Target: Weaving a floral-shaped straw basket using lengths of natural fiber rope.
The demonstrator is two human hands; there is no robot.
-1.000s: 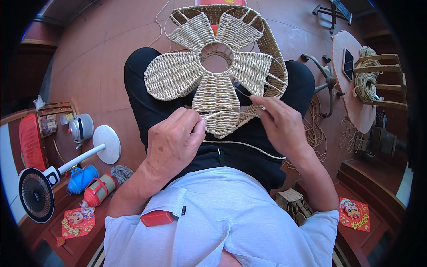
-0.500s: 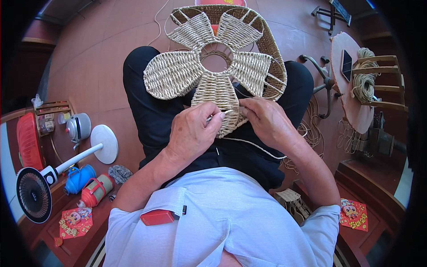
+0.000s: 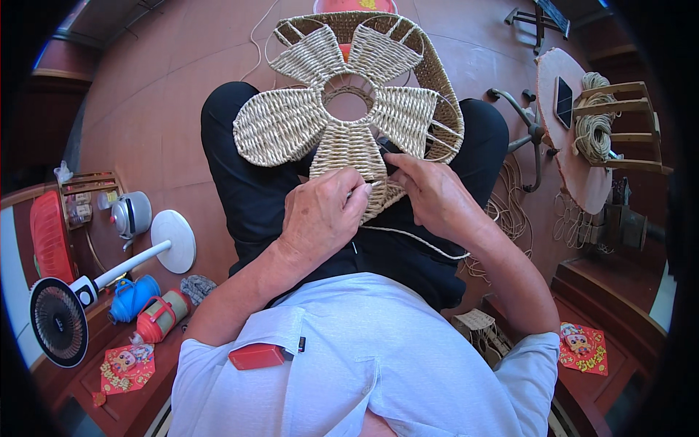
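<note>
A woven straw-rope flower with a ring-shaped centre lies across my lap, part of a large woven basket behind it. My left hand is at the lower petal, its thumb and forefinger pinched around a thin, pale, metal-looking tool whose full shape is hidden. Beside the same petal's right edge, my right hand has its fingers bent and forefinger pointing inward; what it grips, if anything, is unclear. A loose cord trails from below the petal to the right.
At the right, a board-topped table carries a phone, beside rope coils on a wooden rack. Cord lies on the floor. At left stand a fan, a kettle and two flasks.
My right forefinger has lifted slightly off the petal's edge. The tool's pale tip now shows past my left fingers. The woven flower has shifted slightly left.
</note>
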